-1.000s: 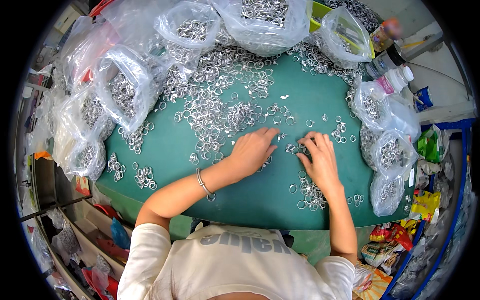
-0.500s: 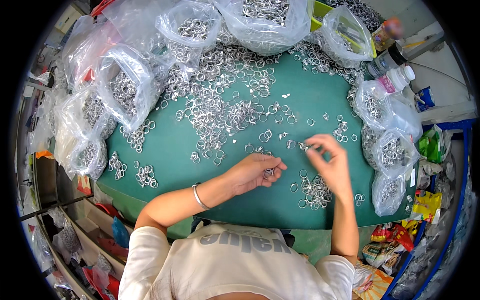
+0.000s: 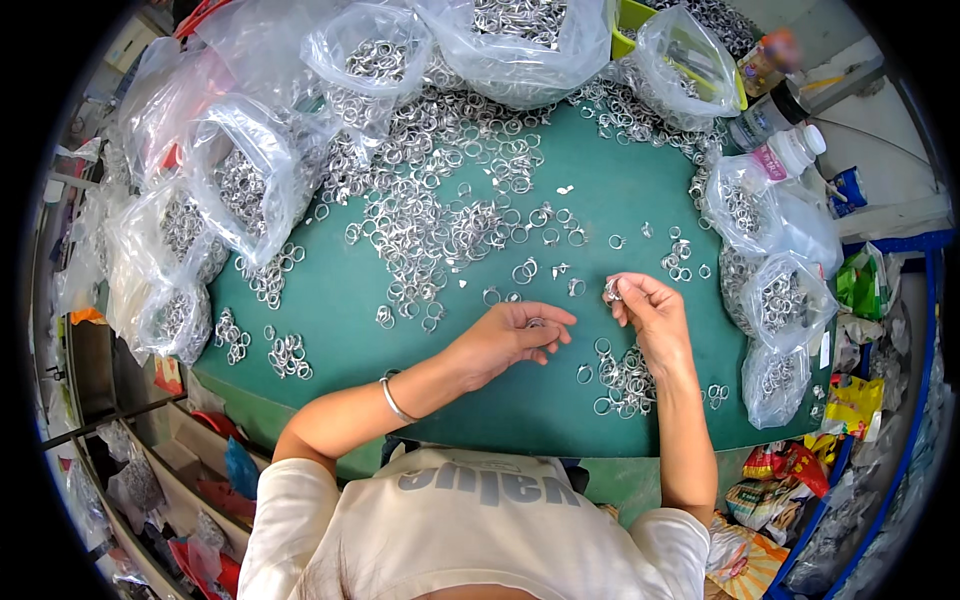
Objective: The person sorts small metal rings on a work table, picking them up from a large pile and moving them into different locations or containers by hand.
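Head view: sorting step; right hand [image 3: 650, 315] pinches a metal ring [image 3: 611, 291], left hand [image 3: 510, 338] cups another ring [image 3: 535, 323]; loose pile [image 3: 440, 230] at eleven o'clock likely supplies the next pick.

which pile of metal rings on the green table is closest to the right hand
The small pile of rings lying just below the right hand, by its wrist. The big heap and the left-side clusters lie much farther off.

Count: two hands, left hand [image 3: 510, 340] and right hand [image 3: 650, 315]; one bangle [image 3: 393, 402] on the left wrist; one green table [image 3: 620, 200]; roughly nine clear plastic bags [image 3: 250, 185] of metal rings [image 3: 440, 230], loose rings too many to count; two bottles [image 3: 775, 160].
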A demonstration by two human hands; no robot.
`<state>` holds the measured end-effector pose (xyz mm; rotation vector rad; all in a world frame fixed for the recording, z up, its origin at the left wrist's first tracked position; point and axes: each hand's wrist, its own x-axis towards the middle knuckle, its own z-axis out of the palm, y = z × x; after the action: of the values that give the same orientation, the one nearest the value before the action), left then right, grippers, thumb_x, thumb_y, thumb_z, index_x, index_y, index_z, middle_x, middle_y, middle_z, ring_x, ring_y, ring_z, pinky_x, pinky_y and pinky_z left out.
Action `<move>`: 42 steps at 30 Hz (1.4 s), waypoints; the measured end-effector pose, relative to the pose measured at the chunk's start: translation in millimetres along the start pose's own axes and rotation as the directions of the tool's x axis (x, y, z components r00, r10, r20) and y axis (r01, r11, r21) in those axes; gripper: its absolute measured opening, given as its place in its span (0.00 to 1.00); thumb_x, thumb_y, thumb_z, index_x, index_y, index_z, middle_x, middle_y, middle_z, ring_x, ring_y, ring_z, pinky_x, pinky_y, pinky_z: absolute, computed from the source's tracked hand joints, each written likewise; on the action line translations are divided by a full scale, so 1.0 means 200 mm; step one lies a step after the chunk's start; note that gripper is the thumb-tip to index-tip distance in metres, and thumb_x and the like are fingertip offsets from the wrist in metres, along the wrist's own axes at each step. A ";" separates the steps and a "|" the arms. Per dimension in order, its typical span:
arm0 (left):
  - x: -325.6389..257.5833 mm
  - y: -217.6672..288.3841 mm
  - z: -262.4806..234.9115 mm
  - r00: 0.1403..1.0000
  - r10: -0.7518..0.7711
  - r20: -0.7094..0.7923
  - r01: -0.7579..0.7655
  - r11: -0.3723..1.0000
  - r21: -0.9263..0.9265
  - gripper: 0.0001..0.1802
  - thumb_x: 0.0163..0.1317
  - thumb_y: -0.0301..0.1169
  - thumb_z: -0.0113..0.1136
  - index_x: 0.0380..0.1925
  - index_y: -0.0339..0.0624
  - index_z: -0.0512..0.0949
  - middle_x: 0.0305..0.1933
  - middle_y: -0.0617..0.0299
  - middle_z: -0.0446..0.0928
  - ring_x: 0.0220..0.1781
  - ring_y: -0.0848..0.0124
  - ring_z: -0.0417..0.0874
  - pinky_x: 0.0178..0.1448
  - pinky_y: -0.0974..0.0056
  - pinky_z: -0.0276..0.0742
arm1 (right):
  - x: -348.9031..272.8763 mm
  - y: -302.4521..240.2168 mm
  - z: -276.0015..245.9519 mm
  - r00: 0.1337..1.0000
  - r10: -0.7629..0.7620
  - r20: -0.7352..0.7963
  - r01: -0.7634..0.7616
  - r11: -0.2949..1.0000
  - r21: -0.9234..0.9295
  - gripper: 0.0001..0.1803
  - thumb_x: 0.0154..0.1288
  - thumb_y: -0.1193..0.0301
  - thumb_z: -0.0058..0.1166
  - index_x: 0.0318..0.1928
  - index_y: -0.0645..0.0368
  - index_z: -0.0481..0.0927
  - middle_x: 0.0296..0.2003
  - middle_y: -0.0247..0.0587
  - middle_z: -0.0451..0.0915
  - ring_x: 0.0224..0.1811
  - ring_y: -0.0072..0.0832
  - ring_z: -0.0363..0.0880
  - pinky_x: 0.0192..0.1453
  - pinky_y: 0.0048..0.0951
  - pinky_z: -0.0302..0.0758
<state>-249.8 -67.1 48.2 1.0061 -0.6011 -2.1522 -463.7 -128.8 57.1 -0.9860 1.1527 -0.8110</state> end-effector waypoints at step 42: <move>-0.25 -0.01 -0.07 0.962 0.195 -0.193 -0.104 0.911 0.398 0.13 0.66 0.27 0.50 0.47 0.33 0.76 0.27 0.66 0.73 0.24 0.83 0.66 0.29 0.76 0.64 | -0.11 0.06 0.25 0.847 -0.406 0.342 0.527 0.561 -0.638 0.18 0.51 0.79 0.61 0.45 0.61 0.75 0.34 0.39 0.76 0.35 0.34 0.73 0.38 0.31 0.70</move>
<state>-215.7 -31.0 61.9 1.3479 -0.9786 -1.7839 -420.5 -94.7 58.5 -2.0623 1.0850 -0.6667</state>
